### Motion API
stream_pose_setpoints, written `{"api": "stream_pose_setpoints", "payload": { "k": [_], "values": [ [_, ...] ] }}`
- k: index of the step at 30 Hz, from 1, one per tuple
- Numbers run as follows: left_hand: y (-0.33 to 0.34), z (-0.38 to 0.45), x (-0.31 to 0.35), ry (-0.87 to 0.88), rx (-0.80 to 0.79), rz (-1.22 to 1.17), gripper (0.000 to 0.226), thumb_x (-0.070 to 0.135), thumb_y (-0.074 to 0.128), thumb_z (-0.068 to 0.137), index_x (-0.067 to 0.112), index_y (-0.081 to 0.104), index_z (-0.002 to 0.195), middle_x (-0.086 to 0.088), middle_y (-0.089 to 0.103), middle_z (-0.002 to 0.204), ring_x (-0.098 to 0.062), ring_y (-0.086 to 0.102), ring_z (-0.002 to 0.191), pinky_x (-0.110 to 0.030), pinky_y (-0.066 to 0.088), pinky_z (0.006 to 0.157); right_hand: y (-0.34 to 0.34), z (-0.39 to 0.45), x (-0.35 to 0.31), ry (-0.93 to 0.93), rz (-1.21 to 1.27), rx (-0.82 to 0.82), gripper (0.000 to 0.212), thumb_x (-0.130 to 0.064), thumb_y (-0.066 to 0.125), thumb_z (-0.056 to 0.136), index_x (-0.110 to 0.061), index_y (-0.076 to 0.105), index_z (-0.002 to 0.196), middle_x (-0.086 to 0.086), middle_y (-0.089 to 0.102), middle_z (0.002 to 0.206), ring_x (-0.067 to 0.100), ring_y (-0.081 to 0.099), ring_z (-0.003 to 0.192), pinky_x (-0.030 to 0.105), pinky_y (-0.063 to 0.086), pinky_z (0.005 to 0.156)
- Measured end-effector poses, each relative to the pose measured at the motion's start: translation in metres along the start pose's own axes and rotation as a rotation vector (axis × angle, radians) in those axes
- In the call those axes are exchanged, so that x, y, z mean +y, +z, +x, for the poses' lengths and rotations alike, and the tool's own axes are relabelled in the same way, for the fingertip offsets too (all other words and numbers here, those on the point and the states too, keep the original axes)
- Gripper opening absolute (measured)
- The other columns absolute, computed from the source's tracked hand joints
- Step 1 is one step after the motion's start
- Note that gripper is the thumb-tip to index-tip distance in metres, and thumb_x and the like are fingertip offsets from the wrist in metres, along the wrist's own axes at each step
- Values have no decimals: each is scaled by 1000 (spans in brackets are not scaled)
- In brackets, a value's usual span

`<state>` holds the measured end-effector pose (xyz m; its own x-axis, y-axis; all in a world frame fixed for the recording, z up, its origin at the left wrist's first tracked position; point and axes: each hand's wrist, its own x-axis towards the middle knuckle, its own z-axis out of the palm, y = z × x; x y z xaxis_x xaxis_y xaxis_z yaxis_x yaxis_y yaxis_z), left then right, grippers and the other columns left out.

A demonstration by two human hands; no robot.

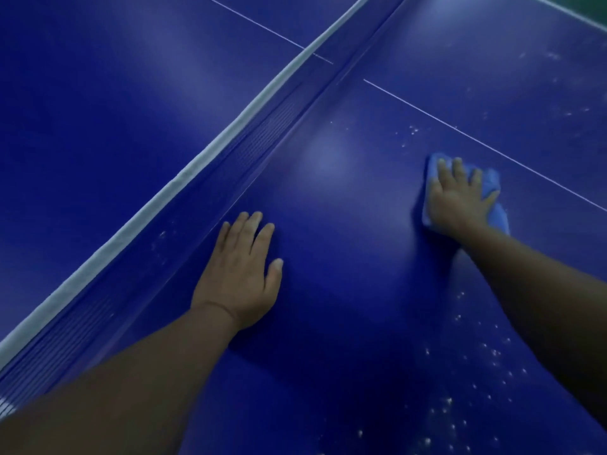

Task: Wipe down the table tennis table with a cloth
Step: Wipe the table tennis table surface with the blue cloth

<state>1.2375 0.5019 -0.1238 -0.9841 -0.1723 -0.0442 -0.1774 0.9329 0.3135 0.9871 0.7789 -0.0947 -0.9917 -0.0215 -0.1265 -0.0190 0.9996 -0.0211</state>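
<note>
The blue table tennis table (345, 224) fills the view. A light blue cloth (492, 188) lies on it at the right, just short of the white centre line (476, 141). My right hand (460, 198) presses flat on the cloth with straight, spread fingers. My left hand (241, 274) rests flat on the bare table, close to the foot of the net. White specks of dust (460, 402) are scattered at the lower right, and fainter ones lie beyond the cloth.
The net (249, 149) with its white top band (197, 162) runs diagonally from lower left to upper middle, left of both hands. The other half of the table (98, 110) lies beyond it. The table's far edge (571, 9) shows at the top right.
</note>
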Motion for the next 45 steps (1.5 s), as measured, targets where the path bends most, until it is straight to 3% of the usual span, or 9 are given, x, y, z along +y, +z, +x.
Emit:
{"api": "stream_pose_setpoints", "payload": {
  "k": [2,6,12,20,26,32,38,43,45],
  "values": [
    [-2,-1,0,13,14,-8,68,47,20,98,14,16,157,-7,6,166,-17,-7,153,-33,-14,122,13,-22,-29,-136,-107,47,59,-31,29,106,-23,7,159,6,0,167,41,1,151,75,6,111],
    [-4,4,2,4,-31,-23,67,47,17,97,16,25,156,-4,12,166,-11,-8,151,-29,-14,121,40,-65,-91,-895,-122,36,61,-42,26,100,-29,16,158,0,11,167,34,6,152,67,5,115],
    [-4,4,4,10,-48,-9,62,40,24,98,12,36,152,-8,20,164,-18,4,152,-34,-6,122,2,38,-36,-349,-130,-51,61,-36,27,104,-28,1,159,1,0,167,33,-2,152,69,9,115],
    [-2,7,-1,43,-20,18,59,41,24,101,8,29,150,-15,19,162,-30,13,151,-47,8,119,36,-34,-164,-1330,-161,-21,52,-46,24,104,-34,30,154,-1,27,163,33,13,152,63,2,117],
    [-5,8,-2,42,-92,59,58,38,32,98,10,43,147,-12,28,161,-27,18,150,-48,15,116,-5,94,-167,-705,-255,-28,60,-37,27,105,-26,5,159,7,0,167,40,-5,151,72,5,113],
    [-6,10,-1,37,-135,83,59,39,35,95,9,49,143,-14,33,158,-29,20,149,-50,18,113,34,-13,-171,-1296,-198,-28,56,-43,21,102,-25,32,154,7,32,160,37,21,149,66,12,115],
    [-7,8,-1,35,-143,104,59,38,33,96,9,48,145,-14,31,159,-28,18,150,-50,16,114,-12,126,-152,-620,-335,-3,76,-30,39,93,-17,3,159,14,2,166,46,1,149,79,12,106],
    [-9,13,0,32,-153,131,60,39,34,94,9,49,144,-15,32,158,-29,19,148,-49,17,113,22,69,-169,-1086,-198,43,56,-38,28,103,-25,21,157,8,20,164,37,11,151,69,7,113],
    [-8,11,1,37,-155,122,60,38,35,94,9,48,144,-15,32,158,-29,18,149,-49,16,113,10,108,-164,-983,-288,93,65,-34,37,98,-22,16,159,11,16,165,41,9,151,74,11,110]
  ]
}}
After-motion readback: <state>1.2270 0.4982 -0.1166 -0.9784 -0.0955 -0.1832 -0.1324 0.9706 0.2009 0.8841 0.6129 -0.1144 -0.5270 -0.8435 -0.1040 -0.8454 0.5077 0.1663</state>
